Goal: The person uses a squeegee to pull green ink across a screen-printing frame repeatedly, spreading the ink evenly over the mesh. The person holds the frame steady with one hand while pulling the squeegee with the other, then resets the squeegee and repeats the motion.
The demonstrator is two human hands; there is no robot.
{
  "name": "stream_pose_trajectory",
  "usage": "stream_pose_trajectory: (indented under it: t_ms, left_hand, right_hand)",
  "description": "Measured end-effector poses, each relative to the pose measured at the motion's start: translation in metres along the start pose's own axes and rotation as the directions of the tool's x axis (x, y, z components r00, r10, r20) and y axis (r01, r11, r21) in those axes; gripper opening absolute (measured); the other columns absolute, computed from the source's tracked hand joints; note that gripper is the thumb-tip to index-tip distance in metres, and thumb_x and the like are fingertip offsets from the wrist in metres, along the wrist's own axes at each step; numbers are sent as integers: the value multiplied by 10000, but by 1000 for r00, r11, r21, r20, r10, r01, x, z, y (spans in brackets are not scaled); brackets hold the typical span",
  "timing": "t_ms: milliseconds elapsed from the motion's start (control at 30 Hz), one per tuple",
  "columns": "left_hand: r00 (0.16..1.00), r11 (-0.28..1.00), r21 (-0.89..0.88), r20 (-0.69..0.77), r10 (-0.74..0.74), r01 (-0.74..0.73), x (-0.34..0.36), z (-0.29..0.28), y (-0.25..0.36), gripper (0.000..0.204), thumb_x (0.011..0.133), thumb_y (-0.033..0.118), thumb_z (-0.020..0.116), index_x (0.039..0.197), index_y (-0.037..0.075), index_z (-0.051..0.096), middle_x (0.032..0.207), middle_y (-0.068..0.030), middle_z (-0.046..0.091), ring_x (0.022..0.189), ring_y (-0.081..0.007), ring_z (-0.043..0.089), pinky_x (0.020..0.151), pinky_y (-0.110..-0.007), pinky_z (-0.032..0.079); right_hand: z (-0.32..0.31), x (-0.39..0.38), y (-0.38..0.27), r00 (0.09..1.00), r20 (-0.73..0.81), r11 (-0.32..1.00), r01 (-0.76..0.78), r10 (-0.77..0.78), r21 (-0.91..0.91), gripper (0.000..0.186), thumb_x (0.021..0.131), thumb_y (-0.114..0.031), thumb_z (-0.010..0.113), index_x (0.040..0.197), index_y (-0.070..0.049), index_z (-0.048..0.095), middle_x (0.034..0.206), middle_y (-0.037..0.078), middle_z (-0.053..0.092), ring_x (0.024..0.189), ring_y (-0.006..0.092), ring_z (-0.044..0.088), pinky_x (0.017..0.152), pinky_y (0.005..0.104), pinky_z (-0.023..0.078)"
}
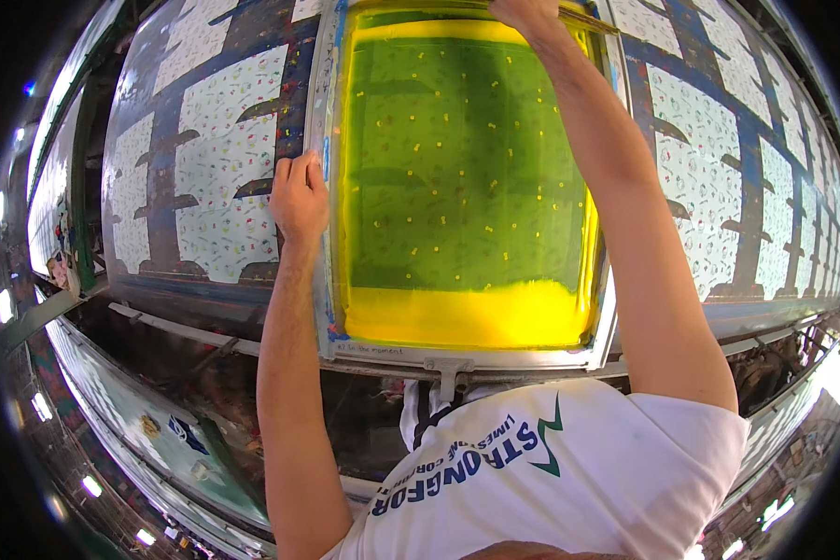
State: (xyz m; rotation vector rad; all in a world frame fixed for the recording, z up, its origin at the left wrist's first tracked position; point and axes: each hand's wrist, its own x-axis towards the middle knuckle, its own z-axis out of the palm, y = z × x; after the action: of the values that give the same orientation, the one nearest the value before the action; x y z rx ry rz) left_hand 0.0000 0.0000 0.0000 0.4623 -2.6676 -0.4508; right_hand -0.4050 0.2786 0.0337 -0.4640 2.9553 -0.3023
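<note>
A screen-printing frame (532, 358) with a pale metal rim lies in front of me on the long table. Its mesh (457, 149) looks green and see-through, dotted with small yellow marks. Bright yellow ink (467, 315) covers the near end, and a yellow band runs along the far end. My left hand (299, 198) is closed with curled fingers on the frame's left side. Stretched across to the far end, my right hand (526, 13) grips a squeegee (590, 19), a long thin bar smeared with yellow; the picture's top edge cuts off part of the hand.
White printed fabric pieces (229, 173) lie on the dark table to the left, and more patterned pieces (695, 168) to the right. A metal bracket (448, 373) joins the frame's near side at the table rail. Another long table (168, 439) stands behind at lower left.
</note>
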Motion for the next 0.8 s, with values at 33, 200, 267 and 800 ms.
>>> stream_pose_trajectory:
  t_ms: [33,200,267,800]
  left_hand:
    - [999,1000,0,-23,30,-30,3,2,-1,193,1054,218,674,1183,114,772,1033,-114,681,933,-364,701,774,-481,578]
    - [997,998,20,-42,58,-57,4,1,-6,185,1056,221,658,1174,134,770,1015,-108,668,913,-368,695,754,-491,574]
    - [997,998,10,-40,61,-61,6,3,-7,182,1059,227,649,1164,136,765,1016,-110,664,916,-369,694,754,-496,572]
    - [991,991,-18,-16,132,-132,30,18,-23,190,1066,252,599,1106,130,739,1092,-130,675,995,-376,690,815,-516,575]
  right_hand:
    - [-2,-6,-1,999,-53,1000,-9,9,3,397,898,-280,732,1244,-93,788,1364,214,725,1338,445,642,1159,608,455]
    - [15,-53,-28,926,-376,989,-88,39,-115,388,918,-245,689,1270,-100,767,1261,211,755,1264,395,685,1024,549,563]
    - [9,-67,-29,964,-242,992,-120,107,-38,277,960,-264,692,1159,-118,818,1184,161,802,1139,353,763,936,499,620]
    - [5,-293,-60,853,-145,865,-493,501,89,238,899,-161,684,1053,-60,836,1082,190,819,1026,385,801,849,494,637]
